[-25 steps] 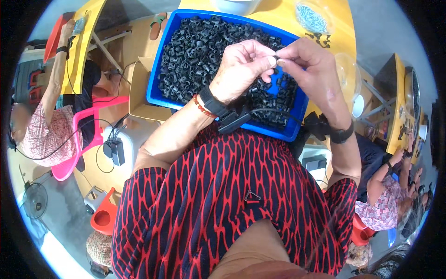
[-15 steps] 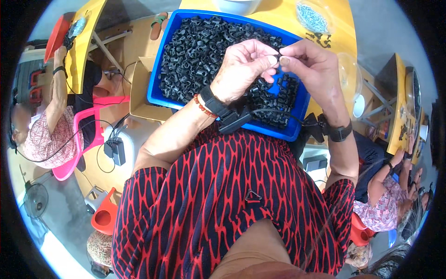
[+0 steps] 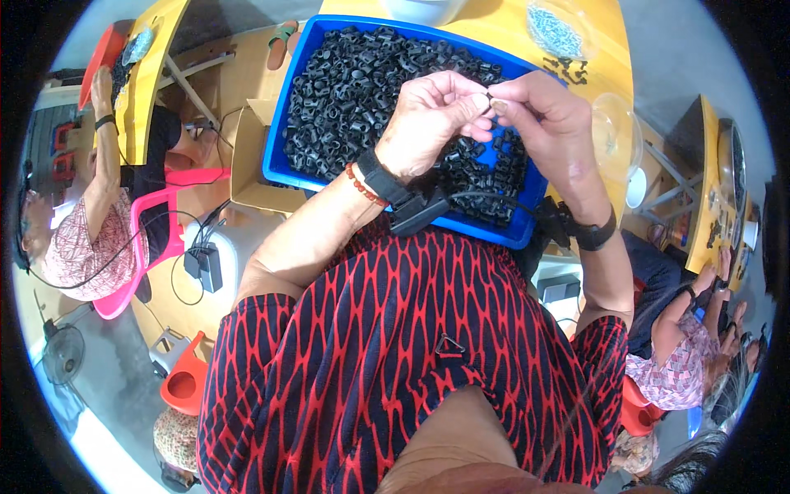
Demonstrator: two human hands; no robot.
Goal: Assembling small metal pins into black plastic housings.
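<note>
Both my hands meet over a blue plastic tub (image 3: pixel 277 136). My left hand (image 3: pixel 424 115) pinches a small black plastic part (image 3: pixel 491 97) between thumb and fingertips. From the other side, my right hand (image 3: pixel 553 123) grips the same part, thumb and forefinger closed. Fingers cover most of it, so its shape does not show. Below lies a heap of loose black plastic clips (image 3: pixel 354 99), ring-like and hollow, filling the tub's left and middle. More of them lie at the tub's near right, where a patch of blue bottom shows.
The yellow table (image 3: pixel 605 49) carries a clear bowl of light-blue pieces (image 3: pixel 554 31), several small black parts (image 3: pixel 565 70), a clear round container (image 3: pixel 617 136) and a white bowl (image 3: pixel 420 10). A cardboard box (image 3: pixel 255 181) stands left of the tub. Other people work at both sides.
My hands have shifted slightly, the right one a little leftward, its wrist tilting. Both keep their pinch on the small black part.
</note>
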